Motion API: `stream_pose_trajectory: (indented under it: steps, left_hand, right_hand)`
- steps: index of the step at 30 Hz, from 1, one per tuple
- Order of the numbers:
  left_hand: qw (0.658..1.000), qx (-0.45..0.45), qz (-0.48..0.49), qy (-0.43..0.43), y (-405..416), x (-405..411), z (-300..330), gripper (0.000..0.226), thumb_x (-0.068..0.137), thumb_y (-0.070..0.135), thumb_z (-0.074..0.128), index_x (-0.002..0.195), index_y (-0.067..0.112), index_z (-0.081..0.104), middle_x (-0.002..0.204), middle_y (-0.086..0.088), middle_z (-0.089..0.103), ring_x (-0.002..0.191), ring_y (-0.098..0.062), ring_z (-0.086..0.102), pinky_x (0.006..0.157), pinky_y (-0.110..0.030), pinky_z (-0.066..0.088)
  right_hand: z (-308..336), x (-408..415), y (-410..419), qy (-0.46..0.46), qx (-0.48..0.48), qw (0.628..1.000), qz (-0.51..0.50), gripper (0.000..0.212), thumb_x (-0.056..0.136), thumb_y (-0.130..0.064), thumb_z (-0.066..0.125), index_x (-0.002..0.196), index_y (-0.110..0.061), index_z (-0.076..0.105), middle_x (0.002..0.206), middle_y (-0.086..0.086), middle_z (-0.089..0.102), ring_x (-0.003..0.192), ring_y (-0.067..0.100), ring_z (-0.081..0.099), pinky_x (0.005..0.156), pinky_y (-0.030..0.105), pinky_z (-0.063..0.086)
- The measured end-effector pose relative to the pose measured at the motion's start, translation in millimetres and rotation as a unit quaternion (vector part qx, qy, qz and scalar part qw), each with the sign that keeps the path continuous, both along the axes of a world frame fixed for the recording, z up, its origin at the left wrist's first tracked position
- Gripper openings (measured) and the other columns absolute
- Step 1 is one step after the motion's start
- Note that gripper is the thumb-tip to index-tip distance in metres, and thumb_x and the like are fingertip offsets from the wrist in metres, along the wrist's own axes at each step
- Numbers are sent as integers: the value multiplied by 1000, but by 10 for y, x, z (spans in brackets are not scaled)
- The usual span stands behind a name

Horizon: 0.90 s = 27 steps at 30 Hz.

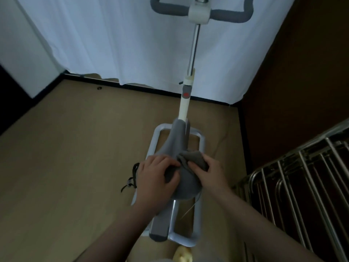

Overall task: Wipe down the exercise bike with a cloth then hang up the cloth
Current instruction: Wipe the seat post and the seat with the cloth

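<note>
View from above, looking down over an exercise bike (186, 103) standing on a tan floor (75, 148). The bike's grey saddle (179, 146) is in the middle of the picture, narrow end pointing away. Beyond it a white and chrome post rises to grey handlebars (222, 15) at the top edge, in front of a pale curtain (113, 44). The bike's pale frame base (200, 140) lies flat on the floor under the saddle.

A grey cloth (190, 157) lies bunched on the wide rear part of the saddle, between two bare hands. The left hand (156, 174) rests on the saddle's left side with its fingers curled over a fold of the cloth; the thumb presses in from below. The right hand (209, 173) grips the cloth from the right, fingers bent round the bunched fabric. The picture is dim and a little blurred, so where cloth ends and saddle begins is hard to make out under the left hand.

A dark strap (132, 178) hangs at the left of the saddle. At the right edge stands a metal rack (302, 176) of thin bars.
</note>
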State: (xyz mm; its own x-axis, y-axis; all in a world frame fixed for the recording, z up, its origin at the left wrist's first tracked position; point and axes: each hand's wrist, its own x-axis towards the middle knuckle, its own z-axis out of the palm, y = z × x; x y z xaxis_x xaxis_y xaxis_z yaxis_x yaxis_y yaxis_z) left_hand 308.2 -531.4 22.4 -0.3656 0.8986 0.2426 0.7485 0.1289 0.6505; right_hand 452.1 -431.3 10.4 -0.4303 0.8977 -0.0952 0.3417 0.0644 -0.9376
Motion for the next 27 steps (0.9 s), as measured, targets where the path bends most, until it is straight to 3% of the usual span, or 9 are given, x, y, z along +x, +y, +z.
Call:
stream_pose_trajectory:
  steps: [3,7,13,18,23,27]
  left_hand:
    - [1000,0,7,1,11,0,-8,19,78,43,52,93,37,64,99,23,59,98,-5,49,85,-29,33]
    - [1000,2,2,-11,-11,-13,-21,15,81,42,56,94,40,62,101,24,58,101,-3,48,88,-32,36]
    - [1000,7,-9,-19,-7,-36,-38,16,83,44,56,97,41,62,106,24,59,105,-4,48,92,-42,40]
    - [1000,-3,-2,-2,-22,-12,-36,16,83,43,56,98,42,61,106,24,58,104,-3,48,91,-36,37]
    - [1000,9,-13,-13,-36,-36,-33,16,84,43,56,98,40,63,107,26,59,105,-3,48,93,-36,38]
    - [999,23,-15,-20,-45,-38,-45,17,84,40,58,99,35,66,108,24,61,105,-3,50,92,-39,40]
  right_hand:
    - [-27,-92,181,23,-19,999,15,28,88,-23,67,113,-36,65,109,-14,69,104,5,62,88,26,51]
    - [27,-375,369,74,-104,991,-41,23,91,-22,64,114,-18,67,101,-2,71,100,16,65,81,26,54]
    - [-116,-34,190,18,13,1000,17,26,85,-23,72,103,-40,64,105,-11,69,100,4,63,88,30,52]
    - [-11,-377,343,50,-25,998,-41,24,89,-24,67,113,-24,67,103,-6,69,100,10,64,89,33,54]
    - [-2,72,-137,20,61,998,3,27,89,-24,66,111,-40,61,112,-16,62,102,-4,59,88,26,52]
    - [-67,31,-127,9,37,999,-25,26,89,-30,66,112,-39,62,112,-14,63,103,1,59,90,38,53]
